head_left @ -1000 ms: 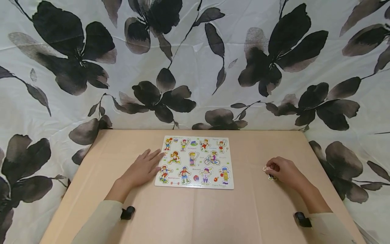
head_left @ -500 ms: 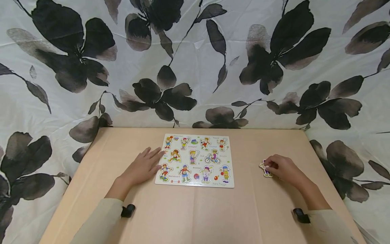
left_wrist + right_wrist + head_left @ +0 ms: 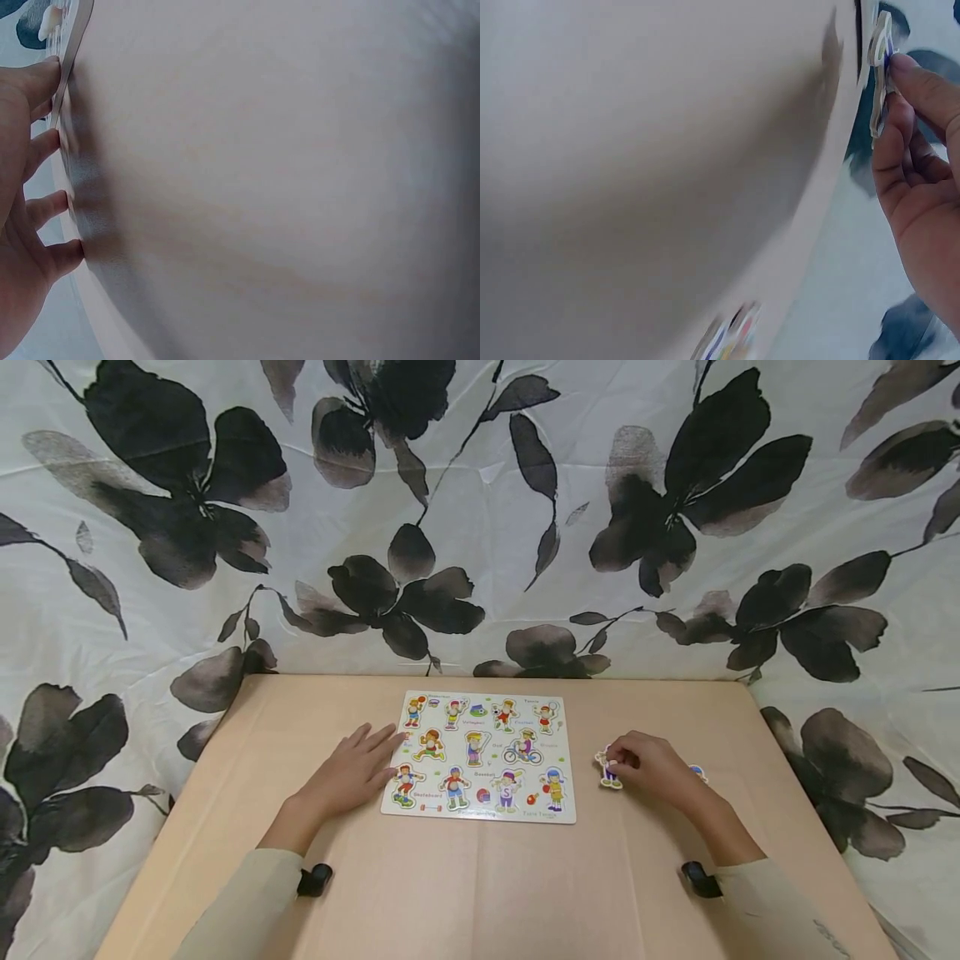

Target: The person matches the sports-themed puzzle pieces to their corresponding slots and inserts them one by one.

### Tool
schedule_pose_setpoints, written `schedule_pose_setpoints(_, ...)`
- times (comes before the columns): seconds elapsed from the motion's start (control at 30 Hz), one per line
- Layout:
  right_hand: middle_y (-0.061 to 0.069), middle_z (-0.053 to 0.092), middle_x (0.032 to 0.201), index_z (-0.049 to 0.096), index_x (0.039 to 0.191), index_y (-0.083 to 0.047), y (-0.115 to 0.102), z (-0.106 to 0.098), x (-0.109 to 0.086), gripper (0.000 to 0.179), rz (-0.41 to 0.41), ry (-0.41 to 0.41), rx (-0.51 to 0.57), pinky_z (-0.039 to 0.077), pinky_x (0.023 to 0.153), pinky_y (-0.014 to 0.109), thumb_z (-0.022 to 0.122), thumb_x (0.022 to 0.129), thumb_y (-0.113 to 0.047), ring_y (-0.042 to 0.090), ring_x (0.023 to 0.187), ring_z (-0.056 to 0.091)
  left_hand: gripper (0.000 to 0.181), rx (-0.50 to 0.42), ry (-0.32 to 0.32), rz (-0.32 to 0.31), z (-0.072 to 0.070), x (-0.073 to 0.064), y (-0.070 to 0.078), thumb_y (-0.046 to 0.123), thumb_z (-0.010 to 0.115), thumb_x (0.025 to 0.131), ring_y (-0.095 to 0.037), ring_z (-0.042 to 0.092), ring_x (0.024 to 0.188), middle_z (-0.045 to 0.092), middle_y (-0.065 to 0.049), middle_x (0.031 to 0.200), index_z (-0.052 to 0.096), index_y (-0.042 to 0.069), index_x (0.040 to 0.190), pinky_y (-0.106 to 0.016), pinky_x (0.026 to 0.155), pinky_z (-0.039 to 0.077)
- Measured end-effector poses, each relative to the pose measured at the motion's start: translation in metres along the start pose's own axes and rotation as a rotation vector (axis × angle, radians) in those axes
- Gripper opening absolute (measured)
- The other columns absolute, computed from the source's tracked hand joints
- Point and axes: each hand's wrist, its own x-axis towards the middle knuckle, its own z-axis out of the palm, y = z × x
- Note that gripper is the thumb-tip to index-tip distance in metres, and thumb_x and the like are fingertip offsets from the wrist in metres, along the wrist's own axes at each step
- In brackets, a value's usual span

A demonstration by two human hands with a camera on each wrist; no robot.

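Note:
A white puzzle board [image 3: 489,717] printed with colourful sporting figures lies flat on the table. My left hand [image 3: 351,774] rests at its left edge with fingers spread; in the left wrist view the thumb touches the board's edge [image 3: 75,37] and the other fingertips are down on the table. To the right of the board, my right hand [image 3: 649,768] pinches a puzzle piece [image 3: 609,774] shaped like a small figure, between thumb and fingers. The right wrist view shows this piece [image 3: 880,82] edge-on, lifted off the table, part of it covered by the fingertips.
Another puzzle piece [image 3: 698,772] lies on the table behind my right wrist, mostly hidden; its coloured edge shows low in the right wrist view. The light wooden table [image 3: 480,893] ends at a flower-printed cloth [image 3: 495,610] at the back.
My right hand has picked the puzzle piece up and carried it left toward the board. Another piece has come into sight behind the wrist. My left hand stays in place.

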Motion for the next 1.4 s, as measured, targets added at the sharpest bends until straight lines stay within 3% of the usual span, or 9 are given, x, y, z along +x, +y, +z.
schedule_pose_setpoints(0.17,-0.004,0.059,0.085,0.070,0.093,-0.013,-0.021,0.012,0.012,0.011,-0.011,-0.034,0.037,0.048,0.066,0.020,0.079,0.089,-0.008,0.011,0.079,0.053,0.063,0.000,0.002,0.000,0.000,0.000,0.000,0.043,0.055,0.105,-0.050,0.023,0.155,0.031,-0.007,0.170,0.038,0.022,0.162,-0.073,0.119,0.027)
schedule_pose_setpoints(0.53,-0.007,0.057,0.084,0.068,0.092,-0.015,-0.063,0.040,0.039,0.013,-0.124,-0.095,0.062,0.048,0.067,0.019,0.081,0.090,-0.014,0.008,0.078,0.052,0.063,0.002,-0.007,0.004,-0.004,0.003,-0.002,0.042,0.055,0.105,-0.050,0.023,0.155,0.031,-0.007,0.170,0.036,0.022,0.162,-0.073,0.119,0.026)
schedule_pose_setpoints(0.8,-0.007,0.056,0.083,0.067,0.094,-0.015,-0.093,0.055,0.054,0.012,-0.153,-0.192,0.049,0.047,0.067,0.018,0.078,0.093,-0.018,0.008,0.078,0.051,0.063,-0.002,-0.008,0.008,-0.006,0.003,-0.001,0.041,0.056,0.105,-0.050,0.024,0.154,0.031,-0.007,0.170,0.037,0.021,0.162,-0.073,0.118,0.027)
schedule_pose_setpoints(1.23,-0.009,0.056,0.087,0.068,0.091,-0.018,-0.111,0.075,0.061,0.011,-0.216,-0.281,0.019,0.046,0.071,0.019,0.077,0.094,-0.021,0.007,0.080,0.049,0.063,-0.010,-0.009,0.006,-0.002,0.002,-0.002,0.042,0.055,0.105,-0.050,0.023,0.155,0.031,-0.007,0.170,0.037,0.022,0.162,-0.073,0.119,0.026)
schedule_pose_setpoints(1.4,-0.008,0.055,0.083,0.067,0.089,-0.018,-0.116,0.079,0.061,0.013,-0.221,-0.309,0.031,0.044,0.066,0.019,0.078,0.094,-0.022,0.007,0.078,0.050,0.063,-0.015,-0.009,0.001,-0.001,0.000,-0.001,0.042,0.055,0.105,-0.050,0.023,0.155,0.031,-0.007,0.170,0.037,0.021,0.162,-0.073,0.119,0.026)
